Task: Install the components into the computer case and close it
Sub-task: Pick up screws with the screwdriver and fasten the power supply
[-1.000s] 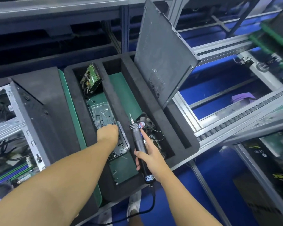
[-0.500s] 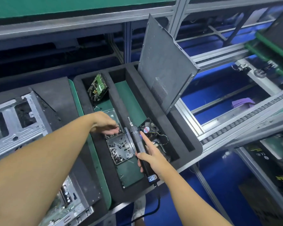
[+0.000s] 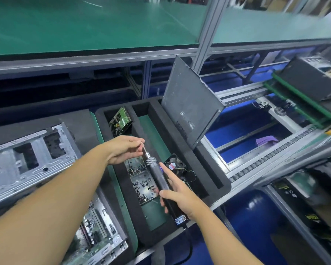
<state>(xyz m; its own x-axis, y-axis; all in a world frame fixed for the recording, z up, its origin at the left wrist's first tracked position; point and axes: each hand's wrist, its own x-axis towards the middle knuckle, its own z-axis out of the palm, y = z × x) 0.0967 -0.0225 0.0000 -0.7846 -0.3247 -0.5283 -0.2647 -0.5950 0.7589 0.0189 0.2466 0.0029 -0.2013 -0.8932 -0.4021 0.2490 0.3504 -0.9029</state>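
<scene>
Open computer case [image 3: 23,161] lies on its side at far L, motherboard [image 3: 96,232] showing inside; just R of it sits the black foam tray [image 3: 134,226], w/ the case side panel [image 3: 187,104] propped tilted in its R slot. R hand [image 3: 180,197] wraps the electric screwdriver [image 3: 161,181] over the tray, index finger straight along the barrel, bit pointing up and away. L hand [image 3: 122,150] pinches a small screw [image 3: 141,144] at the bit tip w/ thumb and fingertips; hard drive [image 3: 120,119] leans in the tray's far L pocket, fan [image 3: 175,163] just R of the driver, screw dish [image 3: 141,183] under it.
</scene>
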